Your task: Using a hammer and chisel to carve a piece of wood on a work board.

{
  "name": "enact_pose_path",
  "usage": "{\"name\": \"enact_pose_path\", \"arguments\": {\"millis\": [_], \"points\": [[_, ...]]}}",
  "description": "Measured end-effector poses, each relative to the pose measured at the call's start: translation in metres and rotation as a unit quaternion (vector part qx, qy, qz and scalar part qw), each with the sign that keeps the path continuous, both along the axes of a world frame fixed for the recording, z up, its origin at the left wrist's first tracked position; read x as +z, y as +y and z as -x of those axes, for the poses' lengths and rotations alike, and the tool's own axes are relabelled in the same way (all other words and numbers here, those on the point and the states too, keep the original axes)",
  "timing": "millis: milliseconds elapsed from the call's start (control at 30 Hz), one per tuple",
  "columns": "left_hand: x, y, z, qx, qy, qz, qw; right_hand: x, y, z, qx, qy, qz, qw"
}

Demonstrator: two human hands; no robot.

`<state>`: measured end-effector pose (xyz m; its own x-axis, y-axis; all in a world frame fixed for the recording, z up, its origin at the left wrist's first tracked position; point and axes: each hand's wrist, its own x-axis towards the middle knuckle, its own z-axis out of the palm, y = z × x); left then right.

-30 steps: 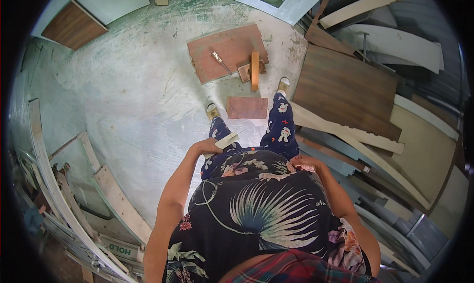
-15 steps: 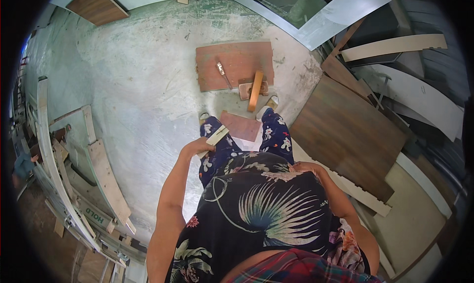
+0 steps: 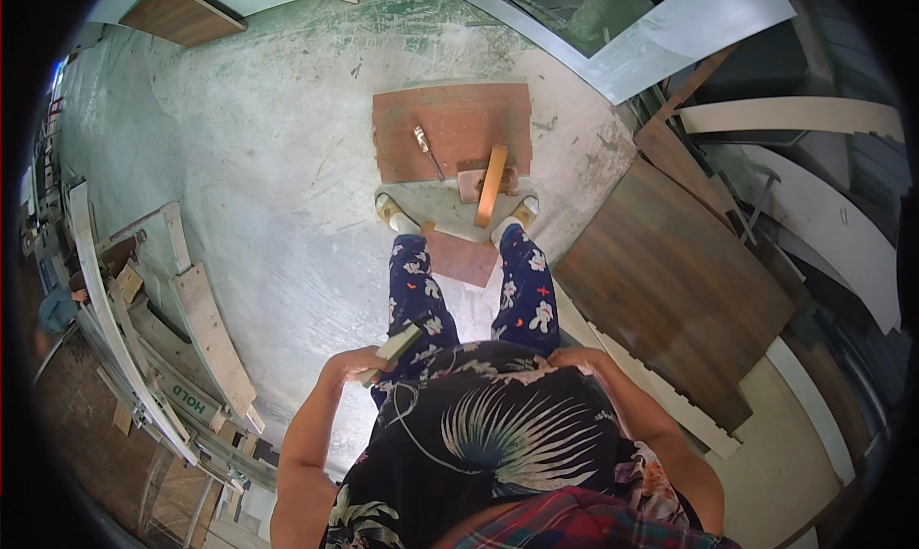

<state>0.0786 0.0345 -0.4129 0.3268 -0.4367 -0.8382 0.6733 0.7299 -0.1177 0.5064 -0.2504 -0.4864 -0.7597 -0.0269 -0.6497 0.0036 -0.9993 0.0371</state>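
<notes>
My left hand [image 3: 352, 363] is closed around a short pale wooden strip [image 3: 398, 346], held beside my left thigh. At the right side of my waist, my right hand [image 3: 578, 359] is curled against the edge of my dark floral shirt [image 3: 526, 425]; its fingertips are partly hidden. Beyond my feet a reddish-brown board [image 3: 392, 118] lies on the floor. On it rests what looks like a hammer [image 3: 428, 152]. An orange-brown wooden strip [image 3: 491, 187] lies across a small brown block [image 3: 469, 185] at the board's near edge. Between my legs is a smaller brown board [image 3: 462, 256].
A large dark wood panel [image 3: 670, 291] and a long pale notched strip [image 3: 661, 396] lie at my right. Grey panels [image 3: 689, 42] and offcuts are heaped at the far right. Left of me stand frames and planks [image 3: 212, 334]. Another person's sleeve [image 3: 57, 310] shows at the far left.
My legs look straighter and both feet now show fully. My hands sit lower in the picture, the left still with the wooden strip. The things on the floor have not been moved.
</notes>
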Motion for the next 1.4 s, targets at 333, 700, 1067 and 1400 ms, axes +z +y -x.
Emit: {"name": "enact_pose_path", "arguments": {"millis": [333,700,1067,1400], "points": [[-0.138,0.104,-0.052,-0.116,-0.082,-0.35,0.926,-0.041,0.135,0.025,0.299,-0.013,-0.089,0.95],[-0.34,0.175,-0.135,-0.1,-0.086,-0.598,0.791,-0.265,0.333,0.041,0.035,-0.312,-0.459,0.831],[-0.369,0.217,-0.146,-0.214,-0.088,-0.715,0.66,-0.306,0.381,0.002,0.223,-0.372,-0.52,0.736],[-0.323,0.185,-0.154,-0.189,-0.079,-0.844,0.496,-0.262,0.37,-0.023,0.16,-0.424,-0.709,0.54]]}}
